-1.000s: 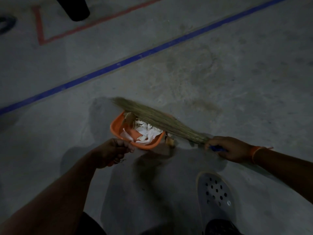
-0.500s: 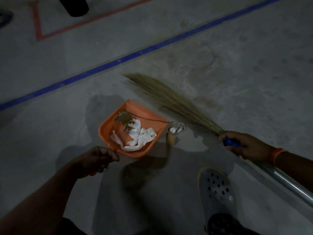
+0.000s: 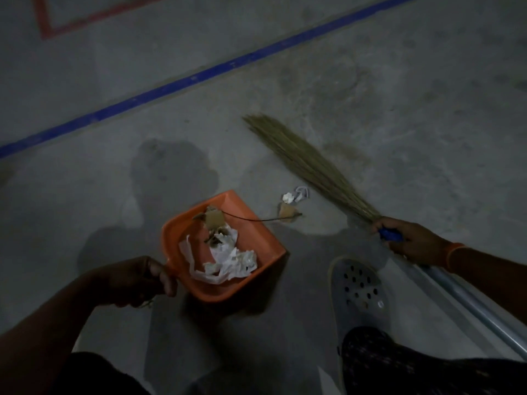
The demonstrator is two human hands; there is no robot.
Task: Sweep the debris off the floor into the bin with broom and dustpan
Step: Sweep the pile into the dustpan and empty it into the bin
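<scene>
My left hand [image 3: 137, 280] grips the handle of an orange dustpan [image 3: 256, 238], which rests on the grey floor and holds crumpled white paper [image 3: 228, 259] and brown scraps. My right hand [image 3: 410, 239] grips the blue collar of a grass broom [image 3: 308, 163]; its bristles lie on the floor, pointing up and left, and its metal handle [image 3: 470, 303] runs down to the right. Between pan and broom lie a small white paper ball [image 3: 295, 195] and a brown scrap [image 3: 286, 213] with a thin twig reaching into the pan. No bin is in view.
A blue line [image 3: 199, 76] crosses the concrete floor diagonally, with a red painted corner [image 3: 48, 32] at the top left. My foot in a grey perforated clog [image 3: 362, 292] stands just right of the dustpan, below the broom hand.
The broom has swung off the dustpan to the right and away, uncovering the pan. A white paper ball and a brown scrap now lie on the floor outside the pan's lip.
</scene>
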